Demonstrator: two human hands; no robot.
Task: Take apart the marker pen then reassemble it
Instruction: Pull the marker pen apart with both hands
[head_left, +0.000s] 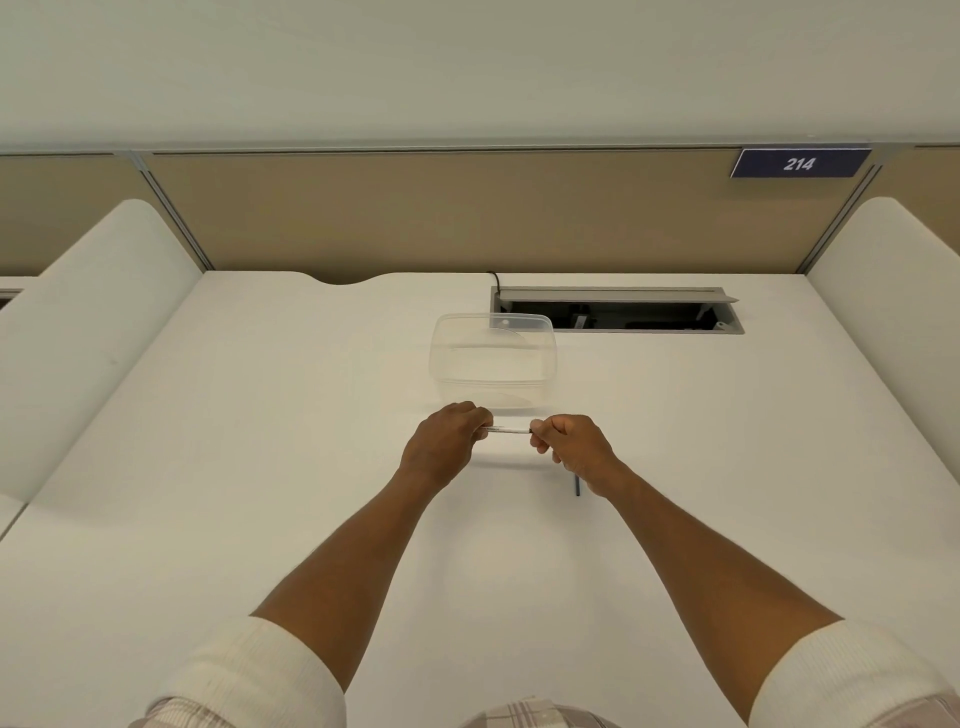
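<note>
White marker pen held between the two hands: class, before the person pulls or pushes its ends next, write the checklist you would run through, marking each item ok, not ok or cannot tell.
1. Left hand grips one end of the white marker pen: ok.
2. Right hand grips the other end: ok.
3. Pen held level above the white desk, clear of the clear plastic container: ok.
4. Thin dark rod on the desk beside the right wrist stays within reach: ok.
5. Whether the rod belongs to the pen: cannot tell.
6. Cap on or off: cannot tell, fingers cover the ends.
</note>
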